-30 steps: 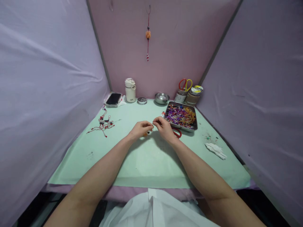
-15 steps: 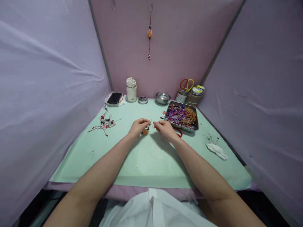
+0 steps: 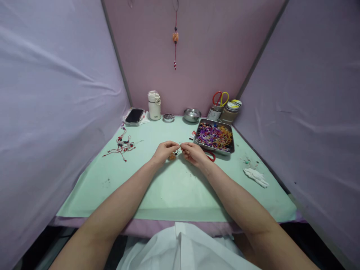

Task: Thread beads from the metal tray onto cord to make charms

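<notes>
My left hand and my right hand meet fingertip to fingertip above the middle of the table. Both pinch a thin dark cord, which makes a small loop between them. Below my left fingers hangs an orange bead with a dark bead beside it, partly hidden by the hand. Red-handled scissors lie just right of my right hand, their blades out of sight. Behind them stands a metal tray full of purple beads and golden strings.
Left on the green table sheet lie red corded bead strings. Along the back are a phone, a white bottle, a round tin, a steel bowl and jars. A white cloth lies right.
My right hand has moved left, and its fingertips now meet those of my left hand. The cord loop between them has become smaller. The view has shifted slightly.
</notes>
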Motion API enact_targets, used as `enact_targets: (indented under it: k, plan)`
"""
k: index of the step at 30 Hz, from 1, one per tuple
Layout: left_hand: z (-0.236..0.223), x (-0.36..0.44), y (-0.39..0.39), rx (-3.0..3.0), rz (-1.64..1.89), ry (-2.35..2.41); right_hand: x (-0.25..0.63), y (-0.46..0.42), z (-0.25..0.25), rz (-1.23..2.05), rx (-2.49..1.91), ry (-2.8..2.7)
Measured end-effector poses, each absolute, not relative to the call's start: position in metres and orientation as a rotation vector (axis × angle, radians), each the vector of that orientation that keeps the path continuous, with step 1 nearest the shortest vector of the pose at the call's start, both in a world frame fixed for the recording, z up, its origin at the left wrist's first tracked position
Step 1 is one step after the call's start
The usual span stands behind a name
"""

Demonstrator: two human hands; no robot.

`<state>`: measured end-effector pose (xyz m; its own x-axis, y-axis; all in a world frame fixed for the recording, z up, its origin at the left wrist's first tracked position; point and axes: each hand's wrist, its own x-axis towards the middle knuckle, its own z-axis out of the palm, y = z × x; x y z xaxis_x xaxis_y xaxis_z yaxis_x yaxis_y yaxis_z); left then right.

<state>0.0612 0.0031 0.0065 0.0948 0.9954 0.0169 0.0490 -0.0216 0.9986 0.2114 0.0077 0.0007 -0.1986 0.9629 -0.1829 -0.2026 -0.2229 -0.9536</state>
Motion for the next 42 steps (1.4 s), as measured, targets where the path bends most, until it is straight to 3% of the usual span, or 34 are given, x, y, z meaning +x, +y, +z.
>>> enact_targets:
  k: [7,12,28,42]
  plan:
    - [0.0044,0.0601,0.004,1.271,1.127,1.144,0.2145,0.0072,0.001,0.951,-1.156,-1.577]
    - [0.0017,0.0597,0.0056,1.25,1.111,1.151,0.2178,0.0067,0.0018,0.745,-1.148,-1.744]
    - [0.0049,0.0595,0.0045,1.317,1.111,1.2,0.217,0.0044,0.0022,0.65,-1.127,-1.802]
    - [0.0097,0.0611,0.0015,1.44,1.027,1.312,0.2121,0.0056,0.0026,0.999,-1.162,-1.583]
